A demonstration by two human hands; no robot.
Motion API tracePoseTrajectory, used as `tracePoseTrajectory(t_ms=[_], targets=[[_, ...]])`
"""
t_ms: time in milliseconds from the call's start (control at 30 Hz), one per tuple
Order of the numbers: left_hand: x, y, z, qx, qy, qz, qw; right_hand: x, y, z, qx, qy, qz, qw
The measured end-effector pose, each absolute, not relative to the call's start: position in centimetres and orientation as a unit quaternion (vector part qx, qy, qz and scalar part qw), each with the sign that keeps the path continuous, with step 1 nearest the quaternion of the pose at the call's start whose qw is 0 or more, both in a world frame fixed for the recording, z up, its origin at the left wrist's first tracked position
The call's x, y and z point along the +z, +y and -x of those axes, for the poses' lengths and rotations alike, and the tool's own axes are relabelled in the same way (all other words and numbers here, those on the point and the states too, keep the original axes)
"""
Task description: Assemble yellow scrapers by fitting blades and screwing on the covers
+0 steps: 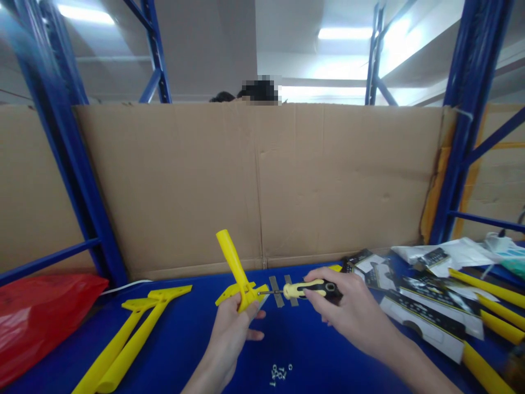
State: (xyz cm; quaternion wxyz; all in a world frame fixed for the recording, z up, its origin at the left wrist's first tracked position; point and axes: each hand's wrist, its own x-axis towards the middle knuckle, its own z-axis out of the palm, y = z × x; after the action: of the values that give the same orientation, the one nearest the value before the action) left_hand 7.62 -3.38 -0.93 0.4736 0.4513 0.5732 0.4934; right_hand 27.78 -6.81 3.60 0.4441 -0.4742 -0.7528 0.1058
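My left hand (232, 331) grips a yellow plastic part with a tubular handle (232, 256), its tube pointing up and slightly left. In my right hand (348, 303) is a screwdriver (305, 289) with a pale yellow and black handle, held level. The screwdriver's thin metal shaft points left and its tip meets the right side of the yellow part's head. Whether a screw sits under the tip is too small to tell. On the blue surface between my forearms lies a small heap of screws and nuts (279, 373).
Two more yellow handled parts (141, 323) lie at the left, near a red plastic bag (45, 323). Black-and-white packages (424, 323) and yellow handles (502, 325) crowd the right. A cardboard panel (184, 186) stands behind between blue metal posts (463, 120); a person's head shows above it.
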Motion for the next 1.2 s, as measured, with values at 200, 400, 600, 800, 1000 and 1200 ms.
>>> tracePoseTrajectory(t_ms=[200,400,600,800,1000,1200], targets=[[-0.9,-3.5,-7.7,0.491,0.575,-0.464,0.461,4.1,-7.2,-27.3,0.072,-0.759,0.478,0.437],[-0.6,-3.4,-7.7,0.501,0.583,-0.454,0.451,3.6,-7.1,-27.4,0.033,-0.776,0.433,0.457],[-0.2,-3.4,-7.5,0.501,0.579,-0.462,0.447,2.9,-7.0,-27.2,0.042,-0.775,0.425,0.466],[-0.2,-3.7,-7.7,0.498,0.57,-0.481,0.442,3.0,-6.6,-26.9,0.223,-0.644,0.534,0.5],[-0.8,-3.6,-7.8,0.494,0.567,-0.488,0.443,3.8,-6.9,-27.3,0.16,-0.718,0.493,0.464],[-1.2,-3.4,-8.2,0.489,0.583,-0.515,0.396,4.1,-7.0,-27.8,0.046,-0.727,0.493,0.475]])
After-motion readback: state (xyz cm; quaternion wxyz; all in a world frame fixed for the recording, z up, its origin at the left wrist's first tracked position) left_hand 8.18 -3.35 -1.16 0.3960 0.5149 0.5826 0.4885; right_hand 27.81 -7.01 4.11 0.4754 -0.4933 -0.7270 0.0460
